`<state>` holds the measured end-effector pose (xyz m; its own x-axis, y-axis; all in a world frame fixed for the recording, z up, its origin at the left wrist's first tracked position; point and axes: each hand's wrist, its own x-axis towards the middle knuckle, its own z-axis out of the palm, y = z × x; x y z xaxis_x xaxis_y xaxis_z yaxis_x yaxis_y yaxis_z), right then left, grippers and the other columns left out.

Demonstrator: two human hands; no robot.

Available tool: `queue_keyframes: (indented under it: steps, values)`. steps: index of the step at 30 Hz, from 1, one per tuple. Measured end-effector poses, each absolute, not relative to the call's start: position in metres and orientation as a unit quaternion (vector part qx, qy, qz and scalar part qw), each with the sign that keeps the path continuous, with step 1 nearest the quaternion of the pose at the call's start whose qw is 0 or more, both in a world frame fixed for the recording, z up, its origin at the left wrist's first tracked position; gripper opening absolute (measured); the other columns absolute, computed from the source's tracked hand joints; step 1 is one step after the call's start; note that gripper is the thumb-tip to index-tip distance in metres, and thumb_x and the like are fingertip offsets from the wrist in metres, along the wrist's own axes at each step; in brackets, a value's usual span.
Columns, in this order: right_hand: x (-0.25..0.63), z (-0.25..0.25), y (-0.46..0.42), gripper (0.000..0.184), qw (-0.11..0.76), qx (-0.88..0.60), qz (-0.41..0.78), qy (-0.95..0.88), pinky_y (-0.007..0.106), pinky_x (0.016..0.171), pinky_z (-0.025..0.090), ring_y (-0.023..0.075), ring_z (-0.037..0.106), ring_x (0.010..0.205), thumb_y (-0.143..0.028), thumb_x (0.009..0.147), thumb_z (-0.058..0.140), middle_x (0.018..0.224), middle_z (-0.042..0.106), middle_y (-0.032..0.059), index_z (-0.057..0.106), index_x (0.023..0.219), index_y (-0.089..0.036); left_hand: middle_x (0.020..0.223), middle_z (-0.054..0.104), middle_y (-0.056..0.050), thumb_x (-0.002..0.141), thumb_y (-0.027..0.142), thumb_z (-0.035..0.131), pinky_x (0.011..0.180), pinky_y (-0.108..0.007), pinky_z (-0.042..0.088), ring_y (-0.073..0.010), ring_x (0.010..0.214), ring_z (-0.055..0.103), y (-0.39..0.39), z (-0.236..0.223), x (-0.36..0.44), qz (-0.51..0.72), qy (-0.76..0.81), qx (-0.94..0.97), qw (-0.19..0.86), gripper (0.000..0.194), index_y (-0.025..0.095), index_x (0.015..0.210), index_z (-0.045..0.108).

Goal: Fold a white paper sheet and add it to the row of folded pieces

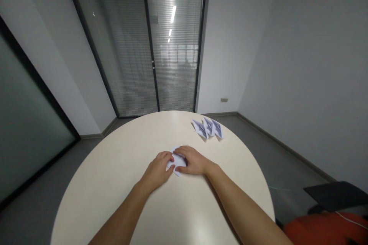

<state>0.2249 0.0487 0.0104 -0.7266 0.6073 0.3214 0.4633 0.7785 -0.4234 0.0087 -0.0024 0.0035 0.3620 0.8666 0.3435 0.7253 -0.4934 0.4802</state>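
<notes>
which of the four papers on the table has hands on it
The paper near the middle of the table, with the left hand and right hand on it. The other three papers lie grouped by the far right edge, untouched.

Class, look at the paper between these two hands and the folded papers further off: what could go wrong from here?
The paper could shift between the left hand and right hand, leaving a fold crooked. Fingers cover parts of it, so a misaligned edge might go unnoticed. The three folded papers lie near the far rim of the table; a bump or draught might send one off.
</notes>
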Motion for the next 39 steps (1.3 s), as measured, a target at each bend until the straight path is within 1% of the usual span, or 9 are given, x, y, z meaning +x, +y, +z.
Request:
queue_keyframes:
  steps: [3, 6, 8, 13, 17, 21, 26, 33, 39]
  values:
    - [0.226, 0.005, 0.05, 0.075, 0.195, -0.334, 0.151, -0.91, 0.057, 0.117, 0.029, 0.0385, 0.044, 0.139, -0.056, 0.08, 0.074, 0.147, 0.056, 0.0163, 0.055, 0.143, -0.018, 0.113, 0.067, -0.007, 0.087, 0.017, 0.06, 0.103, -0.04, 0.047, -0.0234, 0.113, 0.059, -0.001, 0.001, 0.008, 0.287, 0.481, 0.818, 0.13, 0.012, 0.022, 0.099, 0.061]
    - [0.225, 0.004, 0.05, 0.081, 0.168, -0.358, 0.152, -0.906, 0.063, 0.119, 0.022, 0.0409, 0.036, 0.145, -0.06, 0.081, 0.071, 0.153, 0.049, 0.0154, 0.05, 0.148, -0.02, 0.114, 0.067, -0.007, 0.088, 0.018, 0.061, 0.104, -0.04, 0.046, -0.0237, 0.116, 0.059, 0.0, 0.0, 0.007, 0.285, 0.483, 0.818, 0.13, 0.012, 0.022, 0.099, 0.062]
    - [0.224, 0.004, 0.049, 0.08, 0.167, -0.362, 0.148, -0.905, 0.063, 0.119, 0.022, 0.0409, 0.035, 0.146, -0.063, 0.083, 0.068, 0.153, 0.049, 0.0146, 0.05, 0.149, -0.021, 0.116, 0.067, -0.007, 0.087, 0.018, 0.061, 0.105, -0.04, 0.046, -0.0236, 0.117, 0.059, 0.0, 0.0, 0.007, 0.286, 0.482, 0.818, 0.128, 0.013, 0.022, 0.1, 0.062]
    - [0.226, 0.003, 0.052, 0.074, 0.183, -0.361, 0.136, -0.904, 0.057, 0.117, 0.029, 0.0403, 0.039, 0.143, -0.069, 0.087, 0.06, 0.149, 0.054, 0.0138, 0.057, 0.143, -0.02, 0.115, 0.069, -0.007, 0.091, 0.023, 0.06, 0.104, -0.04, 0.047, -0.0235, 0.115, 0.06, 0.001, -0.002, 0.006, 0.294, 0.478, 0.818, 0.127, 0.01, 0.023, 0.101, 0.063]
    - [0.23, -0.002, 0.058, 0.058, 0.19, -0.363, 0.11, -0.906, 0.054, 0.116, 0.032, 0.0369, 0.043, 0.141, -0.056, 0.093, 0.06, 0.146, 0.057, 0.0136, 0.061, 0.138, -0.021, 0.116, 0.069, -0.007, 0.091, 0.022, 0.061, 0.104, -0.041, 0.048, -0.0237, 0.116, 0.06, 0.002, -0.003, 0.005, 0.29, 0.482, 0.817, 0.13, 0.01, 0.023, 0.1, 0.064]
    - [0.23, -0.004, 0.061, 0.044, 0.207, -0.381, 0.078, -0.898, 0.052, 0.115, 0.033, 0.0329, 0.048, 0.137, -0.046, 0.094, 0.062, 0.14, 0.062, 0.0125, 0.066, 0.132, -0.023, 0.121, 0.068, -0.008, 0.09, 0.019, 0.06, 0.108, -0.041, 0.046, -0.0234, 0.119, 0.059, 0.002, -0.004, 0.005, 0.286, 0.487, 0.815, 0.129, 0.014, 0.021, 0.103, 0.065]
    - [0.228, -0.002, 0.06, 0.033, 0.229, -0.412, 0.049, -0.881, 0.047, 0.114, 0.036, 0.0281, 0.055, 0.129, -0.034, 0.096, 0.06, 0.132, 0.067, 0.0105, 0.069, 0.125, -0.022, 0.128, 0.067, -0.009, 0.092, 0.021, 0.058, 0.111, -0.043, 0.045, -0.0239, 0.124, 0.057, 0.001, -0.004, 0.004, 0.268, 0.485, 0.823, 0.125, 0.027, 0.022, 0.116, 0.07]
    - [0.227, 0.0, 0.06, 0.03, 0.226, -0.425, 0.048, -0.875, 0.042, 0.108, 0.04, 0.0253, 0.057, 0.121, -0.021, 0.097, 0.055, 0.127, 0.068, 0.0113, 0.068, 0.124, -0.019, 0.134, 0.065, -0.009, 0.096, 0.024, 0.054, 0.113, -0.044, 0.044, -0.0242, 0.127, 0.056, 0.001, -0.004, 0.003, 0.244, 0.488, 0.831, 0.11, 0.03, 0.023, 0.121, 0.072]
    - [0.228, 0.008, 0.059, 0.032, 0.228, -0.482, 0.051, -0.844, 0.037, 0.098, 0.044, 0.0254, 0.061, 0.111, -0.01, 0.093, 0.052, 0.115, 0.071, 0.0122, 0.07, 0.118, -0.019, 0.134, 0.065, -0.009, 0.095, 0.023, 0.055, 0.113, -0.044, 0.045, -0.0245, 0.127, 0.056, -0.001, -0.002, 0.003, 0.241, 0.49, 0.831, 0.103, 0.031, 0.023, 0.121, 0.072]
